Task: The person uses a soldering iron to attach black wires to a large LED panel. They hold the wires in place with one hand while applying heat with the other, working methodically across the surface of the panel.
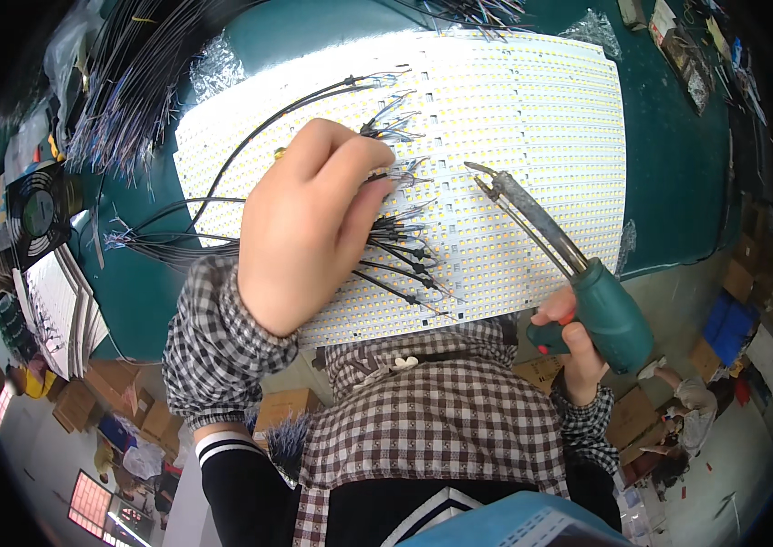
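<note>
A white LED panel (541, 118), covered in rows of small yellow chips, lies on the green table. My left hand (304, 223) is over its left half, thumb and forefinger pinched on a thin black cable whose bare wire ends point right. Above and below that hand, several more black cables (395, 251) with stripped, splayed wires lie across the panel. My right hand (578, 342) grips the handle of a green soldering gun (612, 314) at the panel's lower right edge. The gun's metal tip hangs over the panel's middle, to the right of the wire ends and apart from them.
Large bundles of black cable (126, 118) lie at the far left. A black fan (38, 210) and a stack of white boards (62, 310) sit at the table's left side. Crumpled clear plastic (593, 32) touches the panel's back. Cardboard boxes (286, 408) stand on the floor.
</note>
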### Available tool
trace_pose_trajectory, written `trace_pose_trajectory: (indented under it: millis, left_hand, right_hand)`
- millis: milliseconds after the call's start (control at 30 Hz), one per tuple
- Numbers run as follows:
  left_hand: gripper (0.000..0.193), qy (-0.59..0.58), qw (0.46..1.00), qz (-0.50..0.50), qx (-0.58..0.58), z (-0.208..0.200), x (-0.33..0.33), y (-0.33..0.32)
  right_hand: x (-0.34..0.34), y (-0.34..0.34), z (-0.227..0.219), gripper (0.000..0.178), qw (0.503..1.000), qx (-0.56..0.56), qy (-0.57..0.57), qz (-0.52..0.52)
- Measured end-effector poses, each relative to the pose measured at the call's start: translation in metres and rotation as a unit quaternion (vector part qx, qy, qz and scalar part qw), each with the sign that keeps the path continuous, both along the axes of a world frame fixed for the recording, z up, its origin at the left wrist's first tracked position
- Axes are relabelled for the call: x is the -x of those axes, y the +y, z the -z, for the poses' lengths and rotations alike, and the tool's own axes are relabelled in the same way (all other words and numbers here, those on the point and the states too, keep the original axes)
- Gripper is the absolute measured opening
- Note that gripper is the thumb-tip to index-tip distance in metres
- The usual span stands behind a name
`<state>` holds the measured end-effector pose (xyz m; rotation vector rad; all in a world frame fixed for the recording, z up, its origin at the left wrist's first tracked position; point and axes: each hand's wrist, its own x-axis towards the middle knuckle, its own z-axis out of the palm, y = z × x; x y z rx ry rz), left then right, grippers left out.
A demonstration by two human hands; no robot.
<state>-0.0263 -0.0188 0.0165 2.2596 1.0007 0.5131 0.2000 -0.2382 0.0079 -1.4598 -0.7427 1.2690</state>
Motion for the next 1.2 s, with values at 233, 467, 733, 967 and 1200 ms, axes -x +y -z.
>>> trace_pose_trajectory:
  millis: [233,467,733,967,1200]
  left_hand:
    - [0.013,0.082,0.992,0.064,0.074,-0.014,-0.004,-0.005]
    - [0.011,0.084,0.983,0.073,0.149,-0.014,-0.005,0.002]
    - [0.01,0.044,0.99,0.035,0.129,-0.003,-0.009,-0.002]
    - [0.008,-0.007,0.98,0.003,0.201,0.006,-0.01,-0.005]
    - [0.008,0.014,0.992,0.013,0.122,0.01,-0.014,-0.008]
  right_hand:
    - [0.0,-0.004,-0.002,0.035,1.0,0.023,0.009,0.015]
    - [0.002,-0.003,-0.001,0.037,1.0,0.007,0.002,0.03]
    - [0.002,-0.001,0.001,0.04,0.999,-0.002,-0.014,0.038]
    - [0.001,-0.004,-0.001,0.045,0.999,0.014,-0.034,0.033]
    - [0.0,-0.008,-0.003,0.049,0.999,0.017,-0.033,0.017]
